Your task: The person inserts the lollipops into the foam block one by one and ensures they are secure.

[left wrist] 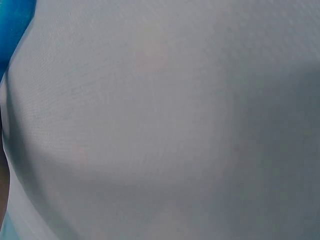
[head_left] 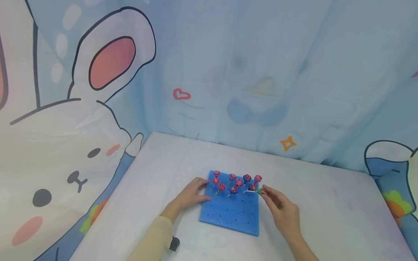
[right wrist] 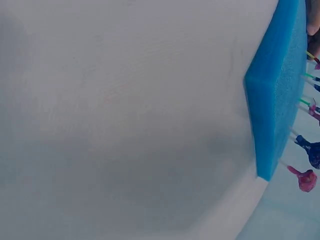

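A blue foam board [head_left: 225,214] lies on the white surface, dotted with small holes in its front half. Several wrapped lollipops [head_left: 233,189] stand on sticks in its back half. My right hand [head_left: 283,214], just off the board's right edge, pinches a lollipop [head_left: 263,191] with a green-and-red wrapper, its white stick pointing left over the board. At the left edge, my left hand [head_left: 189,194] touches the board with thumb and fingers spread. The right wrist view catches the board's corner [right wrist: 275,85] and a pink lollipop [right wrist: 306,180]; the held one is out of that view.
A small black object [head_left: 174,243] sits beside the left sleeve [head_left: 153,235]. Behind the white table [head_left: 326,195] hangs a light blue curtain [head_left: 294,72] with cartoon prints. The left wrist view mostly shows white cloth, with a bit of blue foam [left wrist: 12,30] at its corner.
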A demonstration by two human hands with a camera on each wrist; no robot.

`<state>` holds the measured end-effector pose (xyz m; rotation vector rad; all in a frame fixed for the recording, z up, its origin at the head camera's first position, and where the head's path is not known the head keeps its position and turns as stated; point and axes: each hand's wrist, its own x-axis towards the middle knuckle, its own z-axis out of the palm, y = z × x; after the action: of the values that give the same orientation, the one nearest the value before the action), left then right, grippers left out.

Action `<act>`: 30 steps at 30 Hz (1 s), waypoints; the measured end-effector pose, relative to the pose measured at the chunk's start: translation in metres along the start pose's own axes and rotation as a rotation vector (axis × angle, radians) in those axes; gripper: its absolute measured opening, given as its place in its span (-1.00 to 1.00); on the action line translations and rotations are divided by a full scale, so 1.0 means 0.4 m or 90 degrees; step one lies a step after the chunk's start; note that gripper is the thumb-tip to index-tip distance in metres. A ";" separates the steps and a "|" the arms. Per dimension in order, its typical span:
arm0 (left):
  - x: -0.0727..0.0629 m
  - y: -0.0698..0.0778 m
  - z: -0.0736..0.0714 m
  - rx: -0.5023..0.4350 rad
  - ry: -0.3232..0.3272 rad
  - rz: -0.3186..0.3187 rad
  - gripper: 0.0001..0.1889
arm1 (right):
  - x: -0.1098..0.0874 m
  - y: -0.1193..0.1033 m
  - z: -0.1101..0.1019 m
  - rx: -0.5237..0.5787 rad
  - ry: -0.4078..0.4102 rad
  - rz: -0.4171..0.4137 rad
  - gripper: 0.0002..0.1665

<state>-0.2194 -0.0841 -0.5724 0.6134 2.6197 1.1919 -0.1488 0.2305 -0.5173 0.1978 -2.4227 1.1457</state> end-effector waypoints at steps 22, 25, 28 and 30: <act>-0.001 -0.004 0.001 0.002 0.005 0.016 -0.32 | -0.003 0.009 0.066 -0.088 -0.064 -0.144 -0.60; -0.001 -0.002 0.001 0.002 0.004 0.009 -0.32 | -0.003 0.011 0.071 -0.095 -0.066 -0.140 -0.61; -0.002 -0.001 0.000 0.002 0.003 0.002 -0.32 | -0.004 0.009 0.076 -0.095 -0.070 -0.133 -0.63; -0.002 0.000 0.000 0.002 0.004 0.001 -0.32 | -0.006 0.005 0.080 -0.093 -0.074 -0.126 -0.64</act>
<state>-0.2187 -0.0845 -0.5723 0.6125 2.6272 1.1919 -0.1582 0.2073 -0.5373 0.4579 -2.5087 0.8885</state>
